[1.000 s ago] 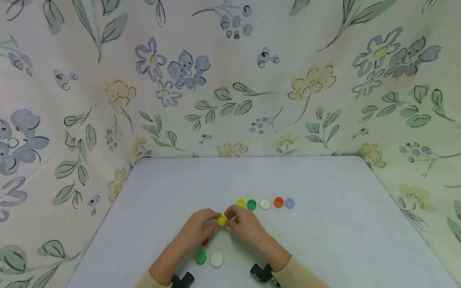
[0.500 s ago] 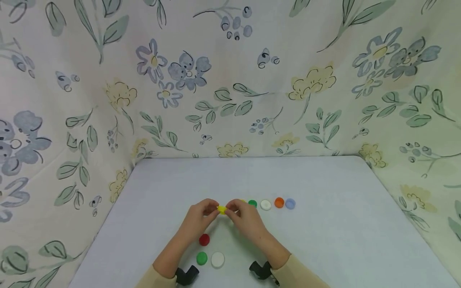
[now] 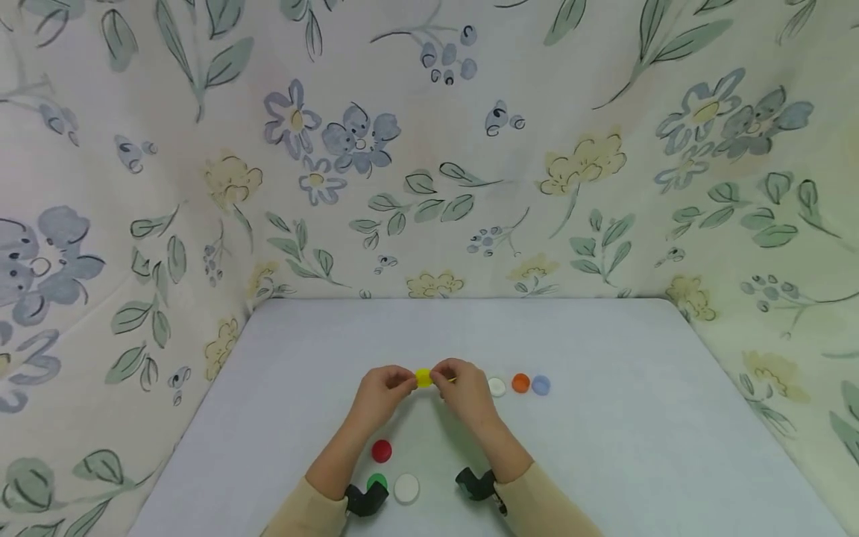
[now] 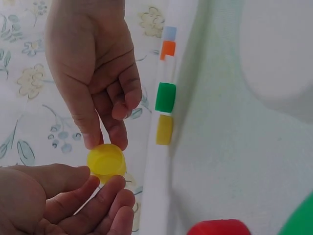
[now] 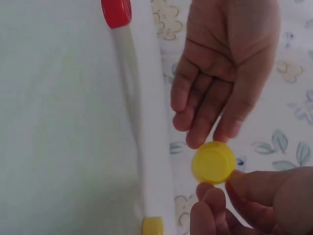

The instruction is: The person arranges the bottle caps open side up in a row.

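Between both hands is a yellow bottle cap (image 3: 423, 378), raised above the white table. The left hand (image 3: 380, 395) pinches its left edge with thumb and fingertips. On the opposite edge, the right hand (image 3: 467, 391) pinches it the same way. Both wrist views show the round, hollow-looking face of this yellow cap (image 4: 106, 161). Behind the right hand, a row of caps runs rightward: white (image 3: 496, 386), orange and lilac show in the head view. That row's green cap (image 4: 166, 97) and second yellow cap (image 4: 165, 129) appear in the left wrist view, mostly hidden from the head camera.
Nearer the person lie a red cap (image 3: 382, 451), a green cap (image 3: 377, 482) and a larger white cap (image 3: 406, 489). The left wrist's black camera (image 3: 367, 500) partly covers the green one. Floral cloth (image 3: 429, 149) hangs behind and beside the table (image 3: 604, 447).
Both hands have moved away from the person with the yellow cap, uncovering the red cap. The held cap has turned to show more of its face. The right hand now covers the row's green cap.
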`<action>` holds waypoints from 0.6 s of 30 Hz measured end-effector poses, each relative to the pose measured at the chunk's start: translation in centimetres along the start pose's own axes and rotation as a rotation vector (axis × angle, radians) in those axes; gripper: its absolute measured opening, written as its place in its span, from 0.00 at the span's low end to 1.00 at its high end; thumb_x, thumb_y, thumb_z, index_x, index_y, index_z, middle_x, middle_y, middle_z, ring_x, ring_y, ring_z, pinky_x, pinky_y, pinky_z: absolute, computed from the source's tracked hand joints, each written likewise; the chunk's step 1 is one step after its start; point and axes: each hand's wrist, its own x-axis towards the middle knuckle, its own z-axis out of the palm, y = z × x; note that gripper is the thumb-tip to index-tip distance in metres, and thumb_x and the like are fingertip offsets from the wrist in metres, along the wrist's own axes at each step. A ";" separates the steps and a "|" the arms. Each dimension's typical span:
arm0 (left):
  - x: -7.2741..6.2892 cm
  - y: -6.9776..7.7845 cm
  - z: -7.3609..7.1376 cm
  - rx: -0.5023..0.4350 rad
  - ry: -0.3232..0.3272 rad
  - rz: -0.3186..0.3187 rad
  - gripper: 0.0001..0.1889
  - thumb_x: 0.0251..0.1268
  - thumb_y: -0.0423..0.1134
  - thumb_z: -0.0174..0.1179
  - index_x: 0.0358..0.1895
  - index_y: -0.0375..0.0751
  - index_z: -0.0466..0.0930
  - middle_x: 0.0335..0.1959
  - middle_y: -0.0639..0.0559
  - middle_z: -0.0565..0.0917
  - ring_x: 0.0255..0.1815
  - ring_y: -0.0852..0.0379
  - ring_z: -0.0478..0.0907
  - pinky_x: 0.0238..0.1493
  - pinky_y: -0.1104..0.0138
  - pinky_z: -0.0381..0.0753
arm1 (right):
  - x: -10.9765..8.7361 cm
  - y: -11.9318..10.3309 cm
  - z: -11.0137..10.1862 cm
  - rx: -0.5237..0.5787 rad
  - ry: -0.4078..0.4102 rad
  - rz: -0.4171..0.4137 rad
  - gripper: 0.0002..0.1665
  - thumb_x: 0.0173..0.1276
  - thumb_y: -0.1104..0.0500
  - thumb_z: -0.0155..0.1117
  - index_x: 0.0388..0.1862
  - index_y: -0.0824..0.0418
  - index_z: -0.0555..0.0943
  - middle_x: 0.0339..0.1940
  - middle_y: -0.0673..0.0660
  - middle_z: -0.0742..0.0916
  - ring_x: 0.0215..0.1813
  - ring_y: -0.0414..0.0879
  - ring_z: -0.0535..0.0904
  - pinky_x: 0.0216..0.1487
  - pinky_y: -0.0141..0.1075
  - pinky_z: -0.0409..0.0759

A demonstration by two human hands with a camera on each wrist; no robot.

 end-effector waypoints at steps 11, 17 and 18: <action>0.5 -0.8 -0.1 -0.019 -0.042 -0.026 0.09 0.69 0.31 0.66 0.48 0.33 0.86 0.44 0.46 0.88 0.45 0.49 0.84 0.47 0.59 0.85 | 0.8 0.3 0.2 -0.126 -0.056 -0.029 0.10 0.71 0.64 0.67 0.48 0.64 0.88 0.43 0.56 0.89 0.36 0.45 0.80 0.40 0.38 0.84; 0.5 -1.2 0.1 -0.013 -0.099 -0.057 0.11 0.70 0.31 0.63 0.52 0.30 0.85 0.45 0.45 0.88 0.48 0.48 0.83 0.52 0.57 0.84 | 0.6 0.3 0.1 -0.209 -0.142 -0.009 0.17 0.67 0.68 0.66 0.54 0.67 0.86 0.43 0.58 0.88 0.39 0.47 0.79 0.45 0.43 0.83; 0.5 -1.2 0.2 -0.016 -0.107 -0.068 0.12 0.71 0.30 0.62 0.53 0.30 0.85 0.44 0.45 0.88 0.48 0.48 0.83 0.52 0.57 0.84 | 0.6 0.3 0.1 -0.221 -0.150 -0.012 0.18 0.66 0.69 0.65 0.55 0.67 0.85 0.43 0.58 0.88 0.39 0.47 0.78 0.46 0.43 0.82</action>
